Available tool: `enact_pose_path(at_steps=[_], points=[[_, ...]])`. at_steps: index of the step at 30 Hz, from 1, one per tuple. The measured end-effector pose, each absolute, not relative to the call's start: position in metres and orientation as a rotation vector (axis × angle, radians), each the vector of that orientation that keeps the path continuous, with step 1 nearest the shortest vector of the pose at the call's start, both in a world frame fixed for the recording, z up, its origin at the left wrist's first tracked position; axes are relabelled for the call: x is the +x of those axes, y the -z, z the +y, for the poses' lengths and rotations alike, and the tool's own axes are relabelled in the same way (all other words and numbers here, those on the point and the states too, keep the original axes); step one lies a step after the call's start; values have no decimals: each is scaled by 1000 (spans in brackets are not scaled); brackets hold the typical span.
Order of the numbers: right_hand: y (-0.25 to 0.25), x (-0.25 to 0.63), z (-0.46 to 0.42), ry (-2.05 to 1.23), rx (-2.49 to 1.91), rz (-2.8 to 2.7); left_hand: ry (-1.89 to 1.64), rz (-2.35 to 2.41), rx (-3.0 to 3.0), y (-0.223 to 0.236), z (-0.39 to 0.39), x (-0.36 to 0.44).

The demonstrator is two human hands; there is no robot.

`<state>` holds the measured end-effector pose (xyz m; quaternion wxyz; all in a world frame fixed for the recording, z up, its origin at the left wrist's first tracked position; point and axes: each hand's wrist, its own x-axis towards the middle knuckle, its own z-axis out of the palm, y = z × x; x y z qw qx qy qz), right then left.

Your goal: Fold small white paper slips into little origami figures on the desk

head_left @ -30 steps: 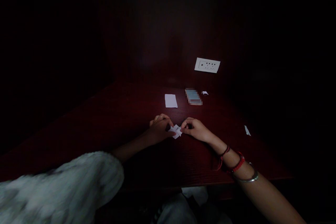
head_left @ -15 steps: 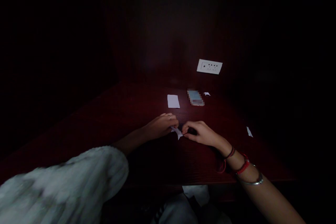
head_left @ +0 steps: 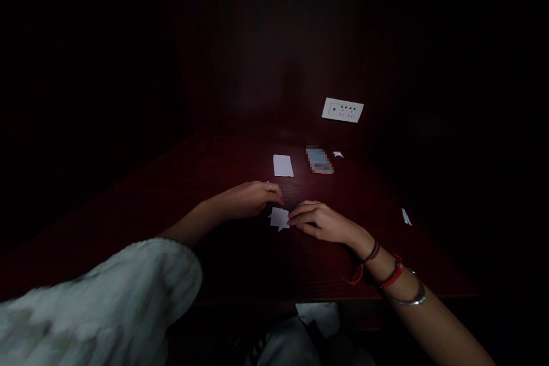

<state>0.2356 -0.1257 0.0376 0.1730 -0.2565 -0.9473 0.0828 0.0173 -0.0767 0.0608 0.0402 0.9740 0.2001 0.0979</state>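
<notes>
A small folded white paper with pointed flaps sticking out at its sides lies on the dark red table. My right hand rests just right of it, fingers stretched out and fingertips at the paper's right edge. Just above the paper, my left hand has loosely bent fingers and shows nothing in them; a ring is on one finger. The left fingertips look slightly apart from the paper.
Farther back lie a white paper sheet and a blurred phone-like item. Paper scraps are by the wall and at the right. A white socket panel is on the wall. The table's front edge is near my lap.
The folded paper was pinched up between my hands; now it lies flatter, a little to the left. My left hand has let go and drawn left; my right fingers have straightened.
</notes>
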Motion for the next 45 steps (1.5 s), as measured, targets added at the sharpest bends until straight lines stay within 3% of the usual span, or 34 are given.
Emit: enact_pose_path(at_steps=[9, 21, 45], points=[[-32, 242, -110, -151, -946, -2525, -48, 654, 2981, -65, -93, 19], [-28, 242, -109, -128, -966, -2544, -172, 628, 2991, -33, -79, 15], [-28, 229, -114, 5, -968, -2600, -189, 545, 2970, -33, -69, 20]])
